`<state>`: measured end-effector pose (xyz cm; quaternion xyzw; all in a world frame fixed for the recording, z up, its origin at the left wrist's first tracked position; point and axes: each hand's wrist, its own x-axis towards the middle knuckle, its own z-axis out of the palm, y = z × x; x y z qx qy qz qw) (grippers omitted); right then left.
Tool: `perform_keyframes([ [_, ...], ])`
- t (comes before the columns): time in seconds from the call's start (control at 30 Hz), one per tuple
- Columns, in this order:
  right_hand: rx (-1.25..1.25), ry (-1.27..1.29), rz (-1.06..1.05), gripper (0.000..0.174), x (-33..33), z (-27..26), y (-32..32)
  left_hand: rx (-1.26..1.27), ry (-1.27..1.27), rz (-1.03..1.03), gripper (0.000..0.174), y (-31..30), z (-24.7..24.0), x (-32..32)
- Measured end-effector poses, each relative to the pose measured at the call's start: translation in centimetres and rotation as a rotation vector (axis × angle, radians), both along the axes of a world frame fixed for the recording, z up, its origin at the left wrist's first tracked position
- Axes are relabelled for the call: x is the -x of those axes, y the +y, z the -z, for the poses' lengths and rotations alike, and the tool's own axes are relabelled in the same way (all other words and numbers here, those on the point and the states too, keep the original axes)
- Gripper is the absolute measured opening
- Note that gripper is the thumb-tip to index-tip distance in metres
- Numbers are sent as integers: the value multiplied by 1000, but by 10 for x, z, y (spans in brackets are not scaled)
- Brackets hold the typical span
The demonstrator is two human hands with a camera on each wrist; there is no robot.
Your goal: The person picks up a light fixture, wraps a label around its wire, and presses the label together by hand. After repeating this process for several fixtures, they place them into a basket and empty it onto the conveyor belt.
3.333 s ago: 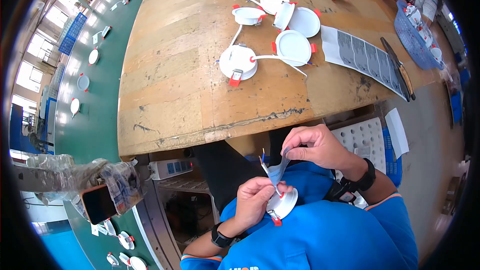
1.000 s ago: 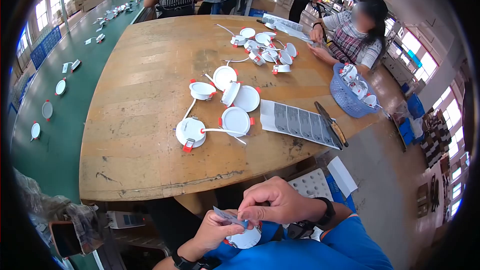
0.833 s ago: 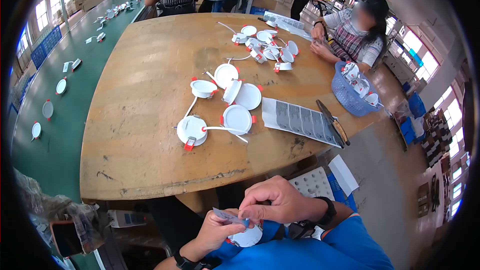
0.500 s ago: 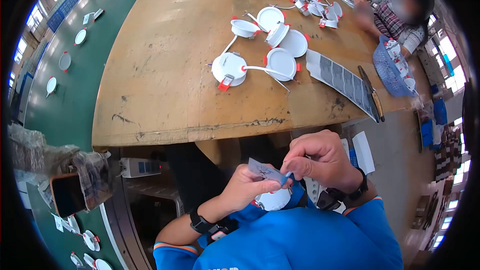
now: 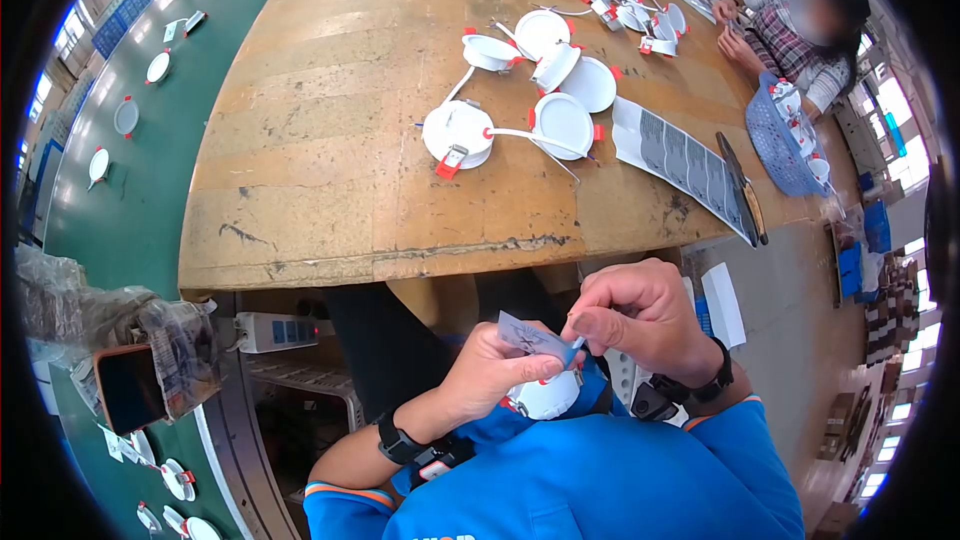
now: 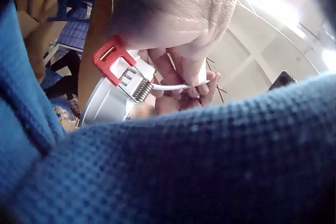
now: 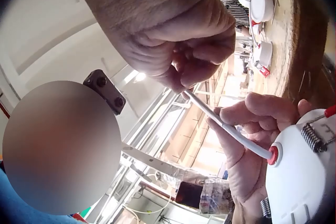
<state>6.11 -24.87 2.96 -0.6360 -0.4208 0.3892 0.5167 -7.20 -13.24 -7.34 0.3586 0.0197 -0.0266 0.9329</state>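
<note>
In the head view my left hand (image 5: 485, 372) pinches a small printed label (image 5: 530, 336) between thumb and fingers, above my lap. Its blue end lies at the white cable of a round downlight. My right hand (image 5: 640, 314) pinches the tip of that cable (image 7: 226, 124), which the right wrist view shows running taut from a red grommet. The white downlight (image 5: 547, 396) rests against my blue shirt, just under the hands. A red spring clip (image 6: 116, 61) on its side shows in the left wrist view. My right fingertips hide the cable's wire ends.
Several downlights (image 5: 458, 136) lie on the wooden table (image 5: 310, 170). A label sheet (image 5: 680, 162) and a knife-like tool (image 5: 742, 190) lie at its right. A blue basket (image 5: 786, 140) stands near another person. A green conveyor (image 5: 150, 165) runs along the left.
Earlier, my right hand held up the label's far end while my left pinched the cable, with bare wires showing. Now my left holds the label and my right the cable tip. The head view swung up and back.
</note>
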Motion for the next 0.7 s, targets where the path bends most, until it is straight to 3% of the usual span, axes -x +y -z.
perform_keyframes([
  [0.2, -19, 70, 43, 20, 4, 0, -1, 35, 56, -6, 20, -6, -1, -1],
  [0.27, -17, -90, 22, 17, 2, 2, -1, -154, 83, -17, 20, -5, 11, 2],
  [0.4, -10, 72, 20, 13, 3, 0, -2, 37, 163, -83, 19, -6, -2, 0],
  [0.7, 6, 7, 2, 18, 2, 2, -2, 127, 105, -34, 21, -5, -4, -1],
])
